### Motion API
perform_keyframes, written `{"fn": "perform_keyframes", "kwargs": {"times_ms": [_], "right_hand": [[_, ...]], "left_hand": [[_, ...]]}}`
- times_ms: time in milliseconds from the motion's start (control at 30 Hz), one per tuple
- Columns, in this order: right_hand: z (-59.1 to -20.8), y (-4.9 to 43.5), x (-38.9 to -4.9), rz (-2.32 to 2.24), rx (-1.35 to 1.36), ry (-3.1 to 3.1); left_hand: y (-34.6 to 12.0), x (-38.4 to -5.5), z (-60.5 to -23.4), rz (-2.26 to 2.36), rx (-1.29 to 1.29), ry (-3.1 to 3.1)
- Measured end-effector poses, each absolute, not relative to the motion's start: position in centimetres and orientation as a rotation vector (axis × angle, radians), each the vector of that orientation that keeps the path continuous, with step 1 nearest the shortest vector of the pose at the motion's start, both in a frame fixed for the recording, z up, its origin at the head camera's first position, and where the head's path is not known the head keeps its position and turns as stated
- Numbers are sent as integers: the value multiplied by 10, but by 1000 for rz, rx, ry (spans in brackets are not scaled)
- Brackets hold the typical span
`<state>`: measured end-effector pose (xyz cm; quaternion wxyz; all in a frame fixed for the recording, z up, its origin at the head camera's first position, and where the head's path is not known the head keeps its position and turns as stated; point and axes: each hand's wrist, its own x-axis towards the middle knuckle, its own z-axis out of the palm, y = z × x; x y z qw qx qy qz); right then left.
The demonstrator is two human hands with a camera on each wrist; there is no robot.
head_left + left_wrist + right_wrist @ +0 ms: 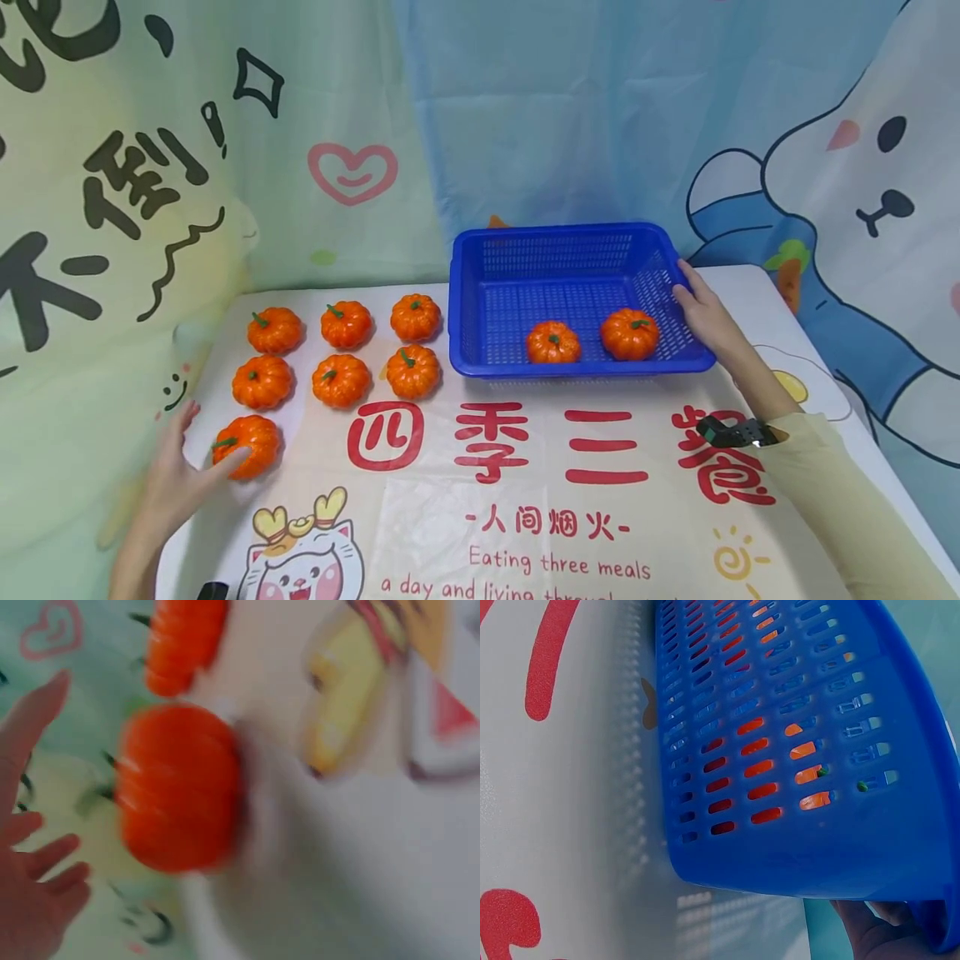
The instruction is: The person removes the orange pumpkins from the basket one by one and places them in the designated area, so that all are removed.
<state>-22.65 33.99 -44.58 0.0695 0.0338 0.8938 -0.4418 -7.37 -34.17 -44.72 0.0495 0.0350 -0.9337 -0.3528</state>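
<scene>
My left hand (178, 479) is spread beside the nearest small orange pumpkin (257, 442) at the table's left, with the thumb overlapping it in the head view. In the left wrist view the fingers (56, 859) stand apart from the blurred pumpkin (180, 787). At the right end of a blue plastic basket (585, 368), my right hand (707, 315) grips the rim. Its fingers (885, 930) show under the rim in the right wrist view. Inside the basket lie two pumpkins, one near the front middle (553, 342) and another (630, 334) to its right.
Several more pumpkins stand in two rows left of the basket, such as a back one (274, 331) and one beside the basket (413, 372). A printed cloth (555, 508) covers the white table (738, 292). A patterned curtain (525, 108) hangs right behind.
</scene>
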Motion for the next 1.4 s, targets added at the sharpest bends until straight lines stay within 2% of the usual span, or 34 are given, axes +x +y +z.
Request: {"fn": "perform_keyframes", "kwargs": {"times_ms": [267, 733, 900, 1100, 1267, 1400], "right_hand": [[-446, 341, -227, -1329, 104, 2686], [-447, 342, -228, -1319, 110, 2671], [-447, 340, -227, -1318, 114, 2663], [-447, 344, -223, -1300, 131, 2684], [-446, 344, -223, -1296, 122, 2687], [-446, 337, -227, -1287, 95, 2703]], "left_hand": [[-284, -69, -412, -1054, -163, -2753], [-222, -84, -431, -1315, -459, -2898], [-190, -98, -423, -1402, -639, -2959], [-139, -140, -394, -1320, -1055, -2948], [-77, -201, -366, -1078, -1372, -2991], [-31, -255, -365, -690, -1675, -3048]]}}
